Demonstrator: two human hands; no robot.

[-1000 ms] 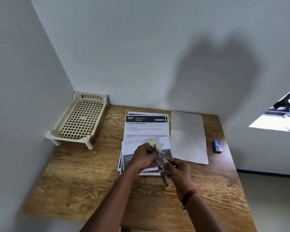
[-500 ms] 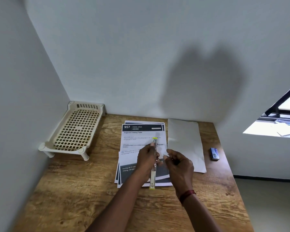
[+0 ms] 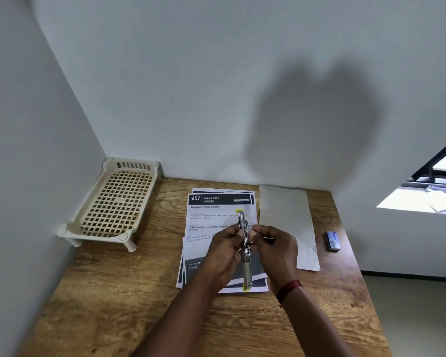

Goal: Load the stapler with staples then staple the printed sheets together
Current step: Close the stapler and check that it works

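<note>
- Stage: loading, prob. mid-way. The stapler (image 3: 245, 251) is swung fully open, i.e. both arms lie in one long line w/ a yellow tip at each end. It is held in the air over the printed sheets (image 3: 211, 217), pointing away from the person.
- Left hand (image 3: 223, 251): fingers curled round the stapler's middle from the left. It seems to carry the tool's weight.
- Right hand (image 3: 274, 249): thumb + forefinger pinch the stapler's far half from the right, other fingers loosely curled. Whether a staple strip also sits between them can't be told; it is too small and partly hidden.
- Done, judging by how things lie: stapler picked up and opened, channel exposed.
- Not confirmed: staples seated in the channel. No strip shows there, but the view is too coarse to rule one out.
- Staple box (image 3: 332, 240): small and blue, on the table (image 3: 113, 292), well apart to the right, beyond a blank sheet (image 3: 285, 215). Can't tell if it is open.
- Printed sheets: several pages in a loose pile, fanned and skewed, edges not aligned, flat on the table under both hands. No staple visible in them.
- Left to do, prob.: seat the strip, fold the stapler shut, square the pile, slide a corner into the mouth, press down.
- So the stapling half is untouched; overall est. under half done.
- Misc.: cream plastic rack (image 3: 95, 235) sits in the far-left corner, not involved.
</note>
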